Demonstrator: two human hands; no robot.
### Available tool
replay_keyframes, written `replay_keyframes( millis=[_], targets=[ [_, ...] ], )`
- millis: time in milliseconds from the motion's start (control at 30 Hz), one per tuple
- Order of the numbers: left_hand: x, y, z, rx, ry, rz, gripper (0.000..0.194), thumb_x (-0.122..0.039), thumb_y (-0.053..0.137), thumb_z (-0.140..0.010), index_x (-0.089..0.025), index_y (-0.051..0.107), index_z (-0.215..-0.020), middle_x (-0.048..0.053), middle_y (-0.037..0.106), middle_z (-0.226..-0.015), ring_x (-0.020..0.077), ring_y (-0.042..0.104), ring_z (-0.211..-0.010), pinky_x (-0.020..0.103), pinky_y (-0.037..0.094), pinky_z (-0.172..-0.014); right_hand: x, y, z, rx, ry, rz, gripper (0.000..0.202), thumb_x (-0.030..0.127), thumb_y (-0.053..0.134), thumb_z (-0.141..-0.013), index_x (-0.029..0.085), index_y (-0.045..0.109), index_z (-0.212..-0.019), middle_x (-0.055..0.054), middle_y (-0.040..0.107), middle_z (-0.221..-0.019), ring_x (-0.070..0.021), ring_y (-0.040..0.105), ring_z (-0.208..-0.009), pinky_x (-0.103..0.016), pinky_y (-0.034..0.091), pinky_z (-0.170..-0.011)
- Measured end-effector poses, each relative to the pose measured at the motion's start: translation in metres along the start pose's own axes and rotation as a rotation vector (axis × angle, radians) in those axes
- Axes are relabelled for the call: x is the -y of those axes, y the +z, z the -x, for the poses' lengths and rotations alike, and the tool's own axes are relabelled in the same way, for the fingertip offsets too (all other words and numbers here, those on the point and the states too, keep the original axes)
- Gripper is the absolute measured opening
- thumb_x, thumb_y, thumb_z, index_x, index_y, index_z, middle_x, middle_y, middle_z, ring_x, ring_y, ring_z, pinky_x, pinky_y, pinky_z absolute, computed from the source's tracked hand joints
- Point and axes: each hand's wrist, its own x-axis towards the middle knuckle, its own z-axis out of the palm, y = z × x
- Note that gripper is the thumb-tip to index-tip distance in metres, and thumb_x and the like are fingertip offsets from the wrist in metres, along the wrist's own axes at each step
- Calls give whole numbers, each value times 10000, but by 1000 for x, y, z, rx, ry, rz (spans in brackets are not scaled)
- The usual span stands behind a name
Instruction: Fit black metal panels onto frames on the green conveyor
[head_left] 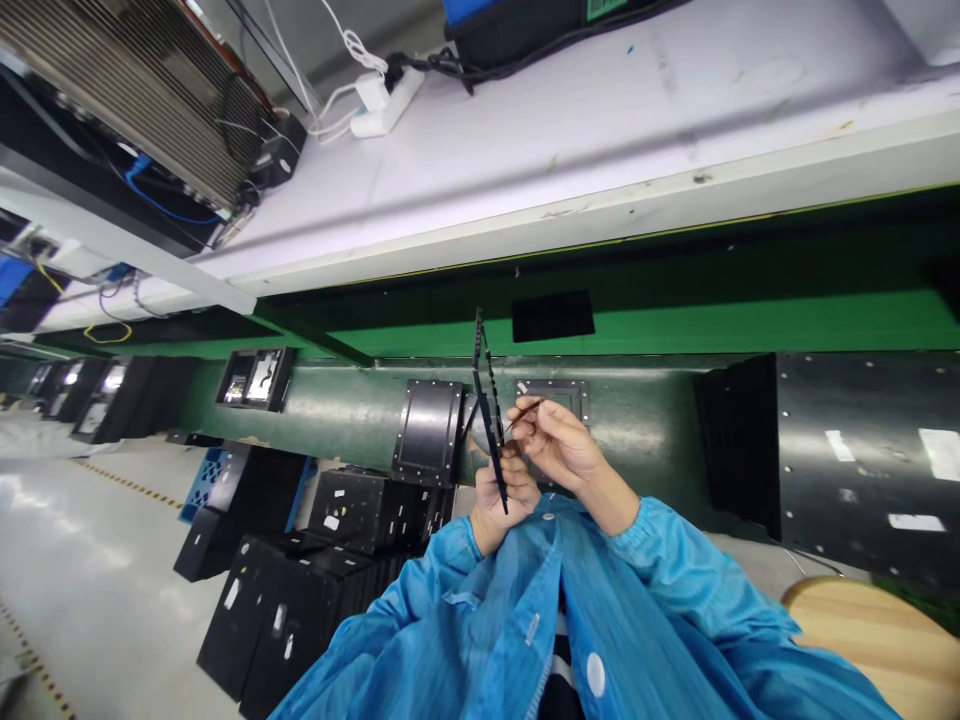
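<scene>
Two hands meet in front of our chest, and between them we hold a thin black frame (pixel 487 410) edge-on, so that it reads as a narrow upright strip. Our left hand (pixel 501 500) wraps closed around the frame's lower end, fingers curled tight on it, with the rest of the strip rising above the grip and tilting slightly away from us. Our right hand (pixel 559 445) sits just beside that grip, on its right and a little higher, thumb and fingertips pinched together on a slim dark strand (pixel 525 410) that runs from the pinch toward the frame; whether the strand touches the frame we cannot tell. Both wrists come out of blue sleeves (pixel 675 570) directly below the grip. Beyond the grip runs a green conveyor belt (pixel 675 325), with a flat black panel (pixel 553 315) lying on it above and to the right of the frame's top. Just behind the hands a black plate (pixel 429 430) with a rim of screws leans to the left of the grip. Below and to the left of the grip stand stacked black boxes (pixel 300 590). Far to the lower right shows a wooden stool seat (pixel 877 630).
</scene>
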Motion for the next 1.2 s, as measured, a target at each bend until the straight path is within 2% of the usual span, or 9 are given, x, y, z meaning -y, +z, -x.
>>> replay_keyframes(
  millis=[133,367,567,733,833,933,1000,1100,1200],
  targets=[
    [0,-1,1,-15,-25,31,310,-283,916,-753,-200,642,-873,-51,566,-688,32,539,-530,154,381,-493,1,-6,-2,-45,77,-10,237,378,859,-895,183,729,-931,-18,799,-872,-92,734,-604,-125,578,-501],
    [-5,-5,-5,-58,-83,-28,207,-257,838,-822,-176,647,-822,-15,578,-691,77,565,-583,214,403,-543,6,-26,-4,-72,164,-89,222,344,808,-948,167,686,-894,-41,804,-905,-126,785,-715,-120,587,-509],
    [-7,-33,-19,-95,-105,-75,160,-256,809,-866,-173,682,-814,4,645,-708,100,615,-620,242,478,-616,2,-46,-10,-84,212,-71,303,371,830,-923,165,636,-816,-50,778,-829,-158,788,-717,-158,615,-551],
    [-9,-61,-42,-198,-80,-161,74,-216,772,-902,-185,721,-860,42,767,-875,174,743,-843,355,598,-875,1,-90,-14,-280,232,89,532,680,560,-1012,167,697,-1019,-93,789,-950,-192,779,-719,-241,606,-507],
    [-1,-74,-61,-218,-33,-258,149,-224,825,-856,-170,748,-972,93,797,-1063,261,746,-1105,471,563,-1077,-7,-124,-7,-405,268,140,818,875,293,-968,181,714,-1071,-125,793,-996,-239,787,-876,-325,654,-675],
    [19,-87,-81,-238,12,-306,337,-215,905,-765,-156,753,-1060,117,793,-1153,286,722,-1200,489,536,-1134,-22,-157,-2,-514,234,132,880,942,270,-912,205,725,-1069,-130,800,-1004,-286,768,-1017,-425,647,-855],
    [36,-94,-94,-273,39,-332,401,-210,933,-728,-151,752,-1081,124,793,-1164,285,728,-1190,477,546,-1123,-33,-180,-5,-633,175,152,753,898,443,-908,217,727,-1056,-114,806,-982,-295,765,-1016,-455,634,-900],
    [59,-103,-111,-333,19,-353,409,-225,940,-724,-142,744,-1073,127,797,-1125,275,750,-1129,455,572,-1081,-46,-215,-14,-906,116,258,437,616,806,-836,211,710,-968,-80,802,-872,-284,772,-920,-443,633,-902],
    [70,-113,-120,-392,-92,-349,375,-245,930,-742,-141,718,-1033,121,788,-1067,246,767,-1040,419,593,-1040,-52,-243,-21,-1053,124,367,339,378,924,-745,205,693,-923,-42,783,-782,-258,764,-820,-415,640,-860]
  ],
)
